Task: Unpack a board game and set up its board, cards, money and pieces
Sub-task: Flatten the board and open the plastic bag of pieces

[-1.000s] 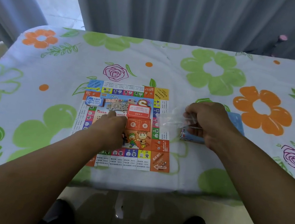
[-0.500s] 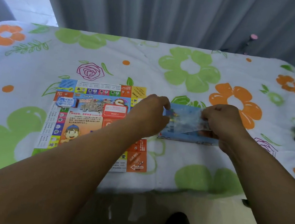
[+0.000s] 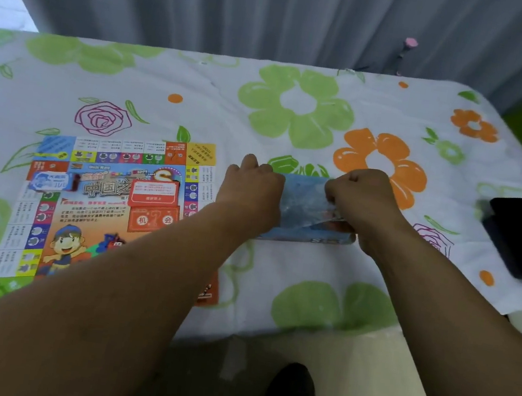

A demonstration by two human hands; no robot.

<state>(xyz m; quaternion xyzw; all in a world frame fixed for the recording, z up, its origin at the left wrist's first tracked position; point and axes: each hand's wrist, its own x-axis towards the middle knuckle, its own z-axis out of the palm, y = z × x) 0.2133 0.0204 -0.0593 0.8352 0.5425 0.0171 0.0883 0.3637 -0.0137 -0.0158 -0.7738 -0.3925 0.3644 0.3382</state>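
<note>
Our left hand (image 3: 253, 193) leaves the game board (image 3: 107, 209) to join our right hand (image 3: 357, 204); curled fingers of both grip the clear plastic bag (image 3: 304, 200), probably to open it.

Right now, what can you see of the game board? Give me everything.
The game board is a thin square printed sheet, paper or card by its look, lying flat on the flowered tablecloth near the table's front edge. A border of small coloured squares frames a centre with a cartoon boy in a blue cap and Chinese lettering. A red card stack and a small blue stack lie on it. The left forearm crosses its near right part and hides it; contact cannot be told.
</note>
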